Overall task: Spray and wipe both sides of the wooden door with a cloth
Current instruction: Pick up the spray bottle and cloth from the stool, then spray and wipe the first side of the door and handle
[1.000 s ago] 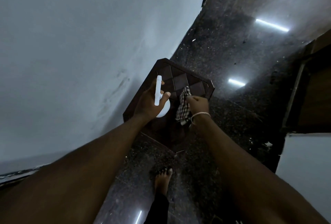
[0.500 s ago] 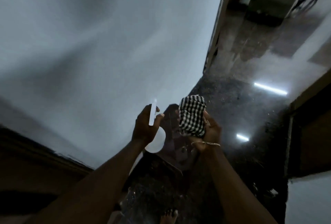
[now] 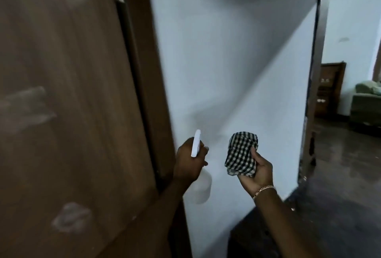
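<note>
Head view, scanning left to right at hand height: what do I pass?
wooden door → left hand gripping the spray bottle → right hand holding the checked cloth → doorway to the next room

1. The scene is dim overall, and the white wall [image 3: 237, 61] carries a cool bluish cast.
2. The brightest area is the room beyond the doorway [image 3: 350, 55] at the right.
3. A soft diagonal shadow crosses the wall, darkest near the top.
4. Motion blur smears the wooden door [image 3: 61, 113], and its pale patches have soft edges.
5. The left hand [image 3: 189, 162] is blurred, and the spray bottle [image 3: 195, 144] in it almost melts into the wall lower down.
6. The checked cloth [image 3: 241, 153] is the sharpest thing, and its pattern is clear.
7. The floor [image 3: 340, 175] shows a dull sheen, and the lower right corner is near black.
8. Wide-angle distortion makes the vertical edges lean.
</note>
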A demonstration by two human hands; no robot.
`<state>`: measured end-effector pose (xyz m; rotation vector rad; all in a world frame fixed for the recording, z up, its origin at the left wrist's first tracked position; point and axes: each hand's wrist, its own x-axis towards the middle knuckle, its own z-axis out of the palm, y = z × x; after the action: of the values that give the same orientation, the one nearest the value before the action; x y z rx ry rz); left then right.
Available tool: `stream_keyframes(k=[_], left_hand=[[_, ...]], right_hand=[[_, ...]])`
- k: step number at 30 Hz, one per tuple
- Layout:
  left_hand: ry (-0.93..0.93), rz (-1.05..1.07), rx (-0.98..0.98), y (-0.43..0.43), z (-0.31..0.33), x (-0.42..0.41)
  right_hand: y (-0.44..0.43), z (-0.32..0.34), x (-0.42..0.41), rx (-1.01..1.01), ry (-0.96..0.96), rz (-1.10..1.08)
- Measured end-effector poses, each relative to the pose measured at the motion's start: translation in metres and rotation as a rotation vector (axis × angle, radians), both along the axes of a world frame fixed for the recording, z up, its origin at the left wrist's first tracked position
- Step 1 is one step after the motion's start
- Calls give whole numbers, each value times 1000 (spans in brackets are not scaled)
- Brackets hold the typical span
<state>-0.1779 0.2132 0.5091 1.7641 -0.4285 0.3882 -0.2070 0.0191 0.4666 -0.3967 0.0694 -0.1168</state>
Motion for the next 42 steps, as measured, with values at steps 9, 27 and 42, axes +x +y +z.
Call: stream_keyframes(k=[9, 27, 42], left_hand=[[-176, 208, -62, 166, 109, -97], [-334, 645, 35, 507, 212, -288], [-525, 1017, 117, 634, 355, -336]], right_hand=[[169, 115, -45, -1, -221, 179], [470, 228, -144, -97, -352, 214], [602, 436, -99, -655, -649, -526]])
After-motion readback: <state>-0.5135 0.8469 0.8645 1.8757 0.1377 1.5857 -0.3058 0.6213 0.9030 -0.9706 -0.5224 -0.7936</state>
